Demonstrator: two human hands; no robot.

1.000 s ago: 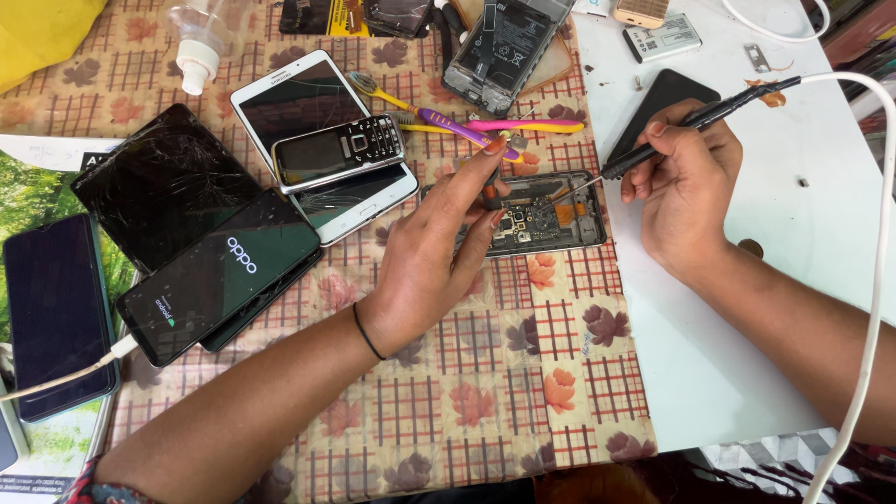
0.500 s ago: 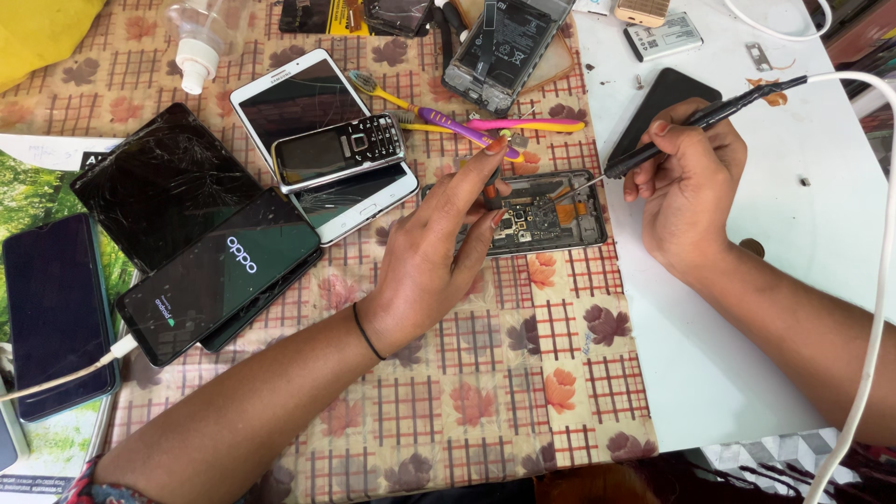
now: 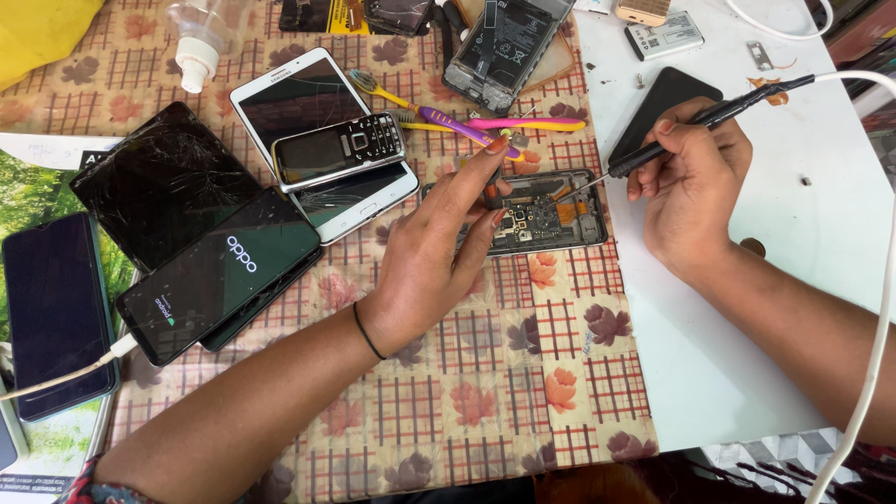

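Opened phone [image 3: 546, 213] lies on the checked cloth [image 3: 485, 392], at the edge of the white board [image 3: 747, 355], circuit side up. Left hand [image 3: 439, 252] rests on its left end, fingers pressed together, tips pinching something small, can't tell what. Right hand [image 3: 691, 191] closed around black iron [image 3: 709, 117], tip down on the phone's right part. Keypad phone [image 3: 338, 149] sits on white tablet [image 3: 322, 140] just to the left; toothbrushes [image 3: 485, 123] above

At nine o'clock lie four dark screens: a cracked black glass panel [image 3: 159, 191], a lit black phone screen [image 3: 224, 280] overlapping it, a white-framed tablet [image 3: 317, 131], and a charging dark phone [image 3: 54, 313] farthest left.
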